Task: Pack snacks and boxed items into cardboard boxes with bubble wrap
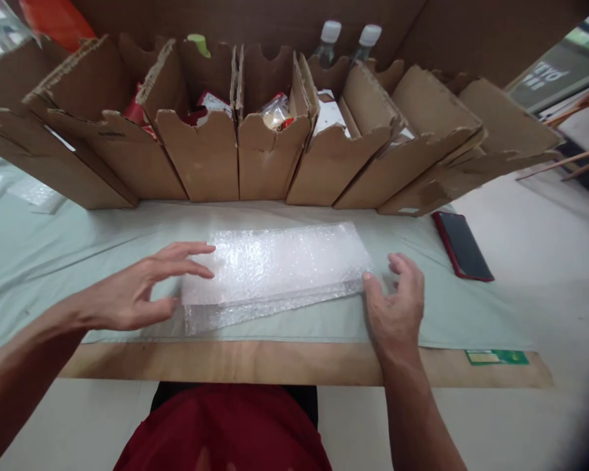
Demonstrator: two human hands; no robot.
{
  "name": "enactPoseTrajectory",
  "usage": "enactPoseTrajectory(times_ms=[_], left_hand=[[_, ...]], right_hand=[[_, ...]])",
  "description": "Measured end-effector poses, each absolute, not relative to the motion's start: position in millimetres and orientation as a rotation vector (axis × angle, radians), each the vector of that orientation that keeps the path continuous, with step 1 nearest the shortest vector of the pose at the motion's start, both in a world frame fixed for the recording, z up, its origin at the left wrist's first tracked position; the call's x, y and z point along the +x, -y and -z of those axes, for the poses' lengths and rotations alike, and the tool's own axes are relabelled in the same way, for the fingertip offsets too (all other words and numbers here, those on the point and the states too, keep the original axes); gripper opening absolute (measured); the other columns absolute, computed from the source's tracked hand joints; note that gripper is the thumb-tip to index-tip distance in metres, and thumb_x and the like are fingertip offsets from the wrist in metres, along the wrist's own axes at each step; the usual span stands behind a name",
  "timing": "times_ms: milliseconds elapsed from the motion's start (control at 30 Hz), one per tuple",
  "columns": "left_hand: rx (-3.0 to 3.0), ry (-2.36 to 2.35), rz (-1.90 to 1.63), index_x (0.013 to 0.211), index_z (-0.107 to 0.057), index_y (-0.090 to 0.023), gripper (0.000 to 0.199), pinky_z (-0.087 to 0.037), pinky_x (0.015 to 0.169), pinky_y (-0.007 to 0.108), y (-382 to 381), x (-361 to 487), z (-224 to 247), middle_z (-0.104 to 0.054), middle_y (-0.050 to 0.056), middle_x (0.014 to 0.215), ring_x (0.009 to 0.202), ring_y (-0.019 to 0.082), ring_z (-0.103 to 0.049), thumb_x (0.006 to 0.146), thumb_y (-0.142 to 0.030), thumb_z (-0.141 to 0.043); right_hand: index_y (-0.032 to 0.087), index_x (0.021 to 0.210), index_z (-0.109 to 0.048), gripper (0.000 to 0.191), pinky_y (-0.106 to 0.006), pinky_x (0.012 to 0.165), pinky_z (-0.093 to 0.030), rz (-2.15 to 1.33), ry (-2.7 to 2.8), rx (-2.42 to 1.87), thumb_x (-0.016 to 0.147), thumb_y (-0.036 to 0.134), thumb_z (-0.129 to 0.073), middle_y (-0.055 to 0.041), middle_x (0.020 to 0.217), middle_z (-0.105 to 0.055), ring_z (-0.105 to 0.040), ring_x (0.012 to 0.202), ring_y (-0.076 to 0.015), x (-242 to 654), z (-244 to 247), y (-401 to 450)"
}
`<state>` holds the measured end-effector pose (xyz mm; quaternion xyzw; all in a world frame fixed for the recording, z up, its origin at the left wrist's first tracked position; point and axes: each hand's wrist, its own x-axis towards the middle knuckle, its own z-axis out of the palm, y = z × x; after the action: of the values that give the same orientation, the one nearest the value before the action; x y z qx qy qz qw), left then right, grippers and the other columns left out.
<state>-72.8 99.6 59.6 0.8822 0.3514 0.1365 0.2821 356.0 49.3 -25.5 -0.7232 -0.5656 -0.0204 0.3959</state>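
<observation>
Flat on the cloth-covered table lies bubble wrap [285, 265], clear and shiny, in layers whose front edges do not line up. My left hand [144, 284] is at its left end, fingers spread and pointing right, holding nothing. At the right end is my right hand [396, 301], its thumb beside the wrap's corner and its fingers bent but apart from the thumb. Nothing shows between those fingers. Whether the right thumb touches the wrap is hard to tell.
A row of cardboard bins [275, 163] with packets stands behind the wrap. Two bottles [330, 39] rise behind them. A dark phone with a red case [464, 245] lies at the right. More bubble wrap [39, 193] is at the left. A green card [497, 357] lies on the front edge.
</observation>
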Motion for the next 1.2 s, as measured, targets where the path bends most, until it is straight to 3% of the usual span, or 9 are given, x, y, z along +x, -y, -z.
enactPoseTrajectory(times_ms=[133,300,433,500,600,700,833,1033,1200], left_hand=[[2.238,-1.203,-0.414,0.123,-0.072,-0.031,0.037,-0.058,0.089,0.039,-134.3,-38.0,-80.5,-0.065,0.005,0.144,0.128,0.034,-0.063,0.090,-0.043,-0.060],[2.209,-1.401,0.105,0.149,-0.051,-0.016,0.088,-0.048,0.104,0.043,-183.0,27.7,-54.0,-0.066,0.017,0.140,0.126,0.036,-0.063,0.078,-0.067,-0.063],[2.177,-1.381,0.355,0.149,-0.048,-0.017,0.100,-0.050,0.089,0.036,-208.5,45.2,-45.9,-0.071,0.015,0.127,0.108,0.032,-0.069,0.069,-0.075,-0.067],[2.156,-1.357,0.444,0.138,-0.057,-0.017,0.094,-0.049,0.080,0.033,-217.6,48.3,-48.4,-0.073,0.013,0.118,0.098,0.030,-0.069,0.066,-0.075,-0.069],[2.115,-1.265,0.590,0.106,-0.072,-0.018,0.069,-0.046,0.071,0.031,-225.9,56.3,-54.7,-0.075,0.009,0.099,0.089,0.028,-0.068,0.064,-0.073,-0.072],[1.912,-1.211,0.683,0.084,-0.073,-0.019,0.051,-0.044,0.066,0.029,-226.4,67.0,-64.3,-0.074,0.007,0.084,0.082,0.027,-0.067,0.065,-0.067,-0.075],[1.810,-1.198,0.673,0.082,-0.073,-0.018,0.048,-0.048,0.070,0.030,-218.3,76.2,-81.6,-0.075,0.007,0.082,0.083,0.028,-0.069,0.062,-0.061,-0.078],[1.415,-1.131,0.441,0.107,-0.073,-0.022,0.057,-0.054,0.081,0.034,-203.6,74.8,-83.2,-0.079,0.008,0.102,0.103,0.031,-0.071,0.061,-0.053,-0.082],[1.265,-1.181,0.466,0.096,-0.074,-0.019,0.050,-0.057,0.082,0.040,-199.1,72.0,-72.6,-0.079,0.011,0.090,0.104,0.037,-0.073,0.060,-0.052,-0.082]], right_hand=[[0.017,0.140,-0.057,0.046,-0.058,0.109,-0.045,0.235,1.608,-1.714,0.099,0.037,-0.061,-0.0216,0.149,-0.053,-0.053,0.137,-0.0361,330.6,13.2,-34.6],[0.019,0.133,-0.060,0.033,-0.048,0.103,-0.048,0.091,2.118,-1.472,0.102,0.031,-0.058,-0.0179,0.148,-0.057,-0.057,0.131,-0.0325,283.6,6.4,-26.1],[0.020,0.129,-0.063,0.032,-0.048,0.107,-0.043,-0.005,2.247,-1.542,0.098,0.026,-0.064,-0.0152,0.150,-0.057,-0.051,0.138,-0.0331,270.4,19.0,-21.9],[0.020,0.132,-0.062,0.036,-0.048,0.110,-0.041,-0.028,2.247,-1.554,0.097,0.026,-0.065,-0.0141,0.153,-0.055,-0.048,0.141,-0.0324,270.3,23.2,-21.0],[0.020,0.133,-0.062,0.037,-0.047,0.112,-0.039,-0.042,2.236,-1.560,0.097,0.027,-0.065,-0.0140,0.155,-0.054,-0.047,0.143,-0.0319,270.7,24.9,-20.3],[0.019,0.134,-0.061,0.038,-0.047,0.113,-0.037,-0.040,2.222,-1.564,0.098,0.028,-0.065,-0.0139,0.156,-0.052,-0.046,0.144,-0.0314,269.6,25.0,-19.3],[0.019,0.136,-0.061,0.041,-0.047,0.113,-0.037,-0.050,2.209,-1.563,0.096,0.029,-0.067,-0.0141,0.157,-0.052,-0.046,0.144,-0.0316,268.6,26.4,-18.0],[0.019,0.135,-0.062,0.042,-0.048,0.113,-0.037,-0.061,2.207,-1.559,0.095,0.027,-0.069,-0.0149,0.157,-0.052,-0.045,0.144,-0.0324,268.8,27.8,-18.2],[0.019,0.135,-0.063,0.040,-0.048,0.114,-0.037,-0.047,2.211,-1.551,0.096,0.028,-0.068,-0.0141,0.157,-0.052,-0.045,0.144,-0.0321,268.8,28.2,-18.7]])
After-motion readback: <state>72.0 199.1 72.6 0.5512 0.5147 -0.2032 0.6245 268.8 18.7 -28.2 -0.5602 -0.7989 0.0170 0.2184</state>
